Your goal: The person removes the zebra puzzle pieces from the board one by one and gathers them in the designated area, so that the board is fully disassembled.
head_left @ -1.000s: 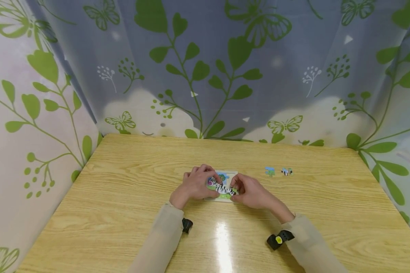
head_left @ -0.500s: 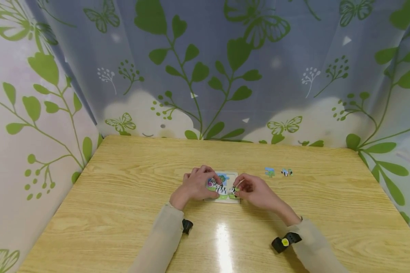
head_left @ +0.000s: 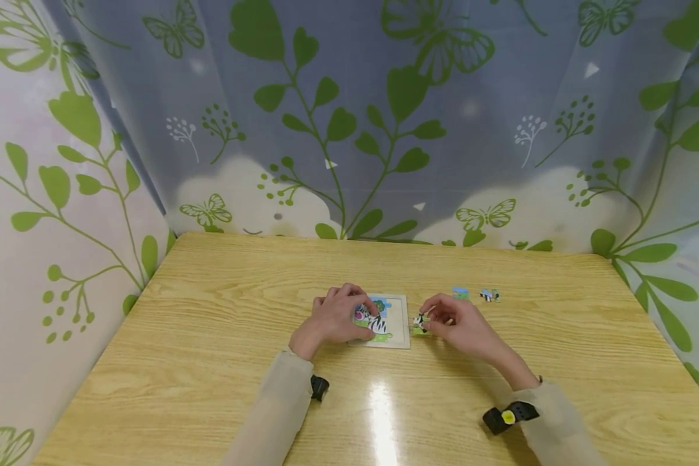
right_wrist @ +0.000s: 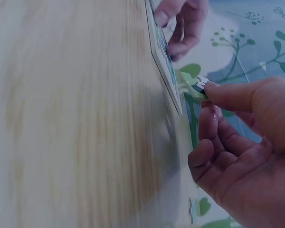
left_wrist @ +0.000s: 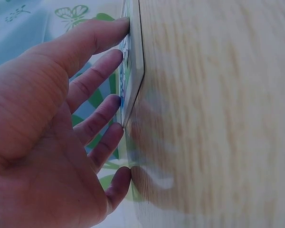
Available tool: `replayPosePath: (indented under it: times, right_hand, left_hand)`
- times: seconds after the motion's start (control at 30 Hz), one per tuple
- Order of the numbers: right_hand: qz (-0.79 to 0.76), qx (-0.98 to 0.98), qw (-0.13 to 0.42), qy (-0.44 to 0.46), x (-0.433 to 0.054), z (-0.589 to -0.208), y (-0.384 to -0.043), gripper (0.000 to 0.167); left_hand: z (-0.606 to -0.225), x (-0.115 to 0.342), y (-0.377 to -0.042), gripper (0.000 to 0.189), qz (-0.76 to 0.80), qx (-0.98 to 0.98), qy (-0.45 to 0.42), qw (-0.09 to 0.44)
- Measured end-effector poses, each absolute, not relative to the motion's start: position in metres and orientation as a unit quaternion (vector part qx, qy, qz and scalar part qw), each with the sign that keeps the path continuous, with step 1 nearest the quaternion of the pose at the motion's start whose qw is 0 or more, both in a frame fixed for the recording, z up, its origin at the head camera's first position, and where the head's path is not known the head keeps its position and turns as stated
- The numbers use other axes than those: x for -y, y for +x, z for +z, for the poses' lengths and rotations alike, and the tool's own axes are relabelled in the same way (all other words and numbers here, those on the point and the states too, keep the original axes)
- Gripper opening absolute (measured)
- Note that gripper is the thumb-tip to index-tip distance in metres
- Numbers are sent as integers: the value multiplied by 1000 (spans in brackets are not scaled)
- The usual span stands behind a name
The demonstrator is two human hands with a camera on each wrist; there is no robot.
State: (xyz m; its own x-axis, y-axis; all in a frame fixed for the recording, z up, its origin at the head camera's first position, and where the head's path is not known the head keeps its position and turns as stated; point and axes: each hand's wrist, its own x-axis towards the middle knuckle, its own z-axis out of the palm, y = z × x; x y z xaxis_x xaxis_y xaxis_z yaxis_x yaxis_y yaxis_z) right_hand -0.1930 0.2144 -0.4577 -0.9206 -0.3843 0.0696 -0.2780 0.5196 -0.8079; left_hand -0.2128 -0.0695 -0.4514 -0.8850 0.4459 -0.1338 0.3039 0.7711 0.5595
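Note:
A thin square jigsaw board [head_left: 406,330] lies mid-table. Its left part carries fitted pieces showing a zebra [head_left: 376,325], grass and a tree; the right part of the recess is bare. My left hand [head_left: 336,315] rests over the board's left side, thumb and fingers spread, with fingertips on it in the left wrist view. Just right of the board, my right hand [head_left: 460,325] pinches a puzzle piece [head_left: 419,323] between thumb and fingers. In the right wrist view this green, black and white piece [right_wrist: 194,87] is tilted and raised off the table.
Two loose puzzle pieces lie behind the right hand: a blue and green one [head_left: 460,293] and a dark-and-white one [head_left: 489,295]. Printed curtains [head_left: 349,129] stand along the back and sides of the wooden table [head_left: 239,278].
The right hand has lifted the puzzle piece out of the board's right side and carried it rightward past the rim. The left hand has stayed in place on the board.

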Motion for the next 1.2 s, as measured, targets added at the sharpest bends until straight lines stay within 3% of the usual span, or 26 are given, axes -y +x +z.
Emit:
replayPosePath:
  times: [0.87, 1.2]
  right_hand:
    - [-398, -908, -47, -118, -316, -455, -196, 19]
    - [-375, -921, -57, -87, -346, -452, -205, 22]
  left_hand:
    - [-450, 70, -212, 26, 276, -930, 202, 135]
    - [-450, 70, -212, 27, 273, -931, 202, 135]
